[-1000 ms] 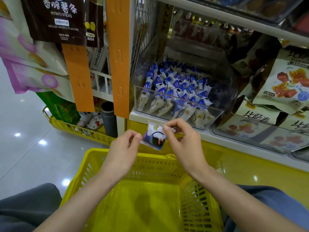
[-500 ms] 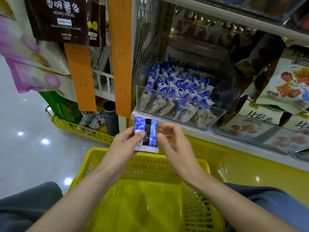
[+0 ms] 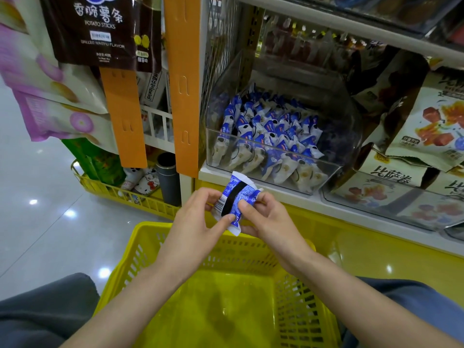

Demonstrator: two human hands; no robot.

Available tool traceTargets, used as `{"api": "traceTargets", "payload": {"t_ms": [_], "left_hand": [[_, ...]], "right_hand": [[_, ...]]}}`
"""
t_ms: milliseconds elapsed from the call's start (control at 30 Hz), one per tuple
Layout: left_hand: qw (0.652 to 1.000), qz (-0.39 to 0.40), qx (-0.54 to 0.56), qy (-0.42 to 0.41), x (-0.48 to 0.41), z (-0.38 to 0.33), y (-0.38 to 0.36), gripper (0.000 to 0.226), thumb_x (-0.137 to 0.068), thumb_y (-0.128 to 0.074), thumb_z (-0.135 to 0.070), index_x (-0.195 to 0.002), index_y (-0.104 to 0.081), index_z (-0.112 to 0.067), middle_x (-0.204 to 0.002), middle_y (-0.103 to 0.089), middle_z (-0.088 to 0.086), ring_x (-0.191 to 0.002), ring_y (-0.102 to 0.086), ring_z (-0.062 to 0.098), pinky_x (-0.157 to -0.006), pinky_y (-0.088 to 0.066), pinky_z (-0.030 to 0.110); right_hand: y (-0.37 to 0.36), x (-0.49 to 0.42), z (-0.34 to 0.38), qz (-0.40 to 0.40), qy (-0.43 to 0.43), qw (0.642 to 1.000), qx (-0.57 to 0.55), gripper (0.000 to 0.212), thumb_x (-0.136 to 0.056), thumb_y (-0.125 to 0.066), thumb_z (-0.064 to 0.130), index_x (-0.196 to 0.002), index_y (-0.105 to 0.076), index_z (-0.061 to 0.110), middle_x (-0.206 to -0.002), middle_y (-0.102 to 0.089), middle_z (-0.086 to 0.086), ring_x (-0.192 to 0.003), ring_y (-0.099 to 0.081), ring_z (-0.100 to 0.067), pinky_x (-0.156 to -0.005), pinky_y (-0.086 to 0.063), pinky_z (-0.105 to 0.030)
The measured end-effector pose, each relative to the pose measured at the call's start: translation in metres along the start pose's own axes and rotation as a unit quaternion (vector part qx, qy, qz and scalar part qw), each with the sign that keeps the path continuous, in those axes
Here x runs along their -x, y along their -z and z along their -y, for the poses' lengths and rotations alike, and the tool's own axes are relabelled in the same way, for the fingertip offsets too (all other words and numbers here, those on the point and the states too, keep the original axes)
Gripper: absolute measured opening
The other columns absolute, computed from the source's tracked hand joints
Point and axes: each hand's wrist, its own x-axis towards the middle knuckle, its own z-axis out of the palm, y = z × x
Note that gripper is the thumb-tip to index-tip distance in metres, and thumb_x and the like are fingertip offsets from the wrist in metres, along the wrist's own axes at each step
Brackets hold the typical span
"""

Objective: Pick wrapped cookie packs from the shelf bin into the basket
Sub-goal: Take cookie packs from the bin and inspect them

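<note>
One blue and white wrapped cookie pack (image 3: 233,199) with a black stripe and a barcode is held by both hands above the far rim of the yellow basket (image 3: 140,247). My left hand (image 3: 198,222) pinches its left and lower edge. My right hand (image 3: 266,217) grips its right side with curled fingers. Behind them, a clear shelf bin (image 3: 334,136) holds several more of the same cookie packs (image 3: 271,141). The basket floor shows nothing in it.
Snack bags (image 3: 426,126) fill the shelf to the right of the bin. Orange hanging strips (image 3: 183,84) and potato stick bags (image 3: 100,28) hang at the left. A lower yellow rack (image 3: 120,194) with small goods stands on the shiny floor at the left.
The pack was passed from my right hand toward my left and turned to show its blue back; now both hands hold it, tilted, with my right fingers closed on it again.
</note>
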Motion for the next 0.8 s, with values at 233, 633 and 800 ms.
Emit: {"api": "traceTargets", "payload": {"t_ms": [233,633,800], "left_hand": [[0.996,0.047,-0.064,-0.029,0.004,0.003,0.002,0.024,-0.092,-0.052,-0.022,-0.116,-0.051,-0.023,-0.103,-0.064,-0.008,-0.090,-0.060,0.005,-0.079,-0.051,0.029],[0.976,0.071,-0.204,-0.028,0.003,-0.002,0.003,0.028,-0.097,-0.038,-0.025,-0.124,-0.041,-0.017,-0.102,-0.064,0.004,-0.085,-0.061,0.024,-0.062,-0.043,0.032],[0.964,0.096,-0.247,-0.024,-0.001,0.000,0.006,0.030,-0.099,-0.031,-0.034,-0.123,-0.041,-0.019,-0.101,-0.064,0.001,-0.089,-0.061,0.021,-0.066,-0.046,0.032]], "right_hand": [[-0.002,-0.003,-0.007,-0.001,0.017,1.000,0.026,0.021,-0.086,-0.059,0.005,-0.104,-0.047,0.004,-0.103,-0.066,-0.012,-0.070,-0.066,-0.006,-0.062,-0.058,-0.026],[-0.007,-0.006,-0.022,0.013,0.038,0.997,0.068,0.027,-0.084,-0.064,0.006,-0.094,-0.043,0.020,-0.100,-0.064,-0.002,-0.071,-0.067,-0.009,-0.057,-0.056,-0.024],[-0.006,-0.005,-0.022,0.026,0.046,0.992,0.111,0.025,-0.086,-0.062,0.010,-0.098,-0.043,0.021,-0.101,-0.065,-0.003,-0.078,-0.066,-0.017,-0.062,-0.057,-0.028]]}}
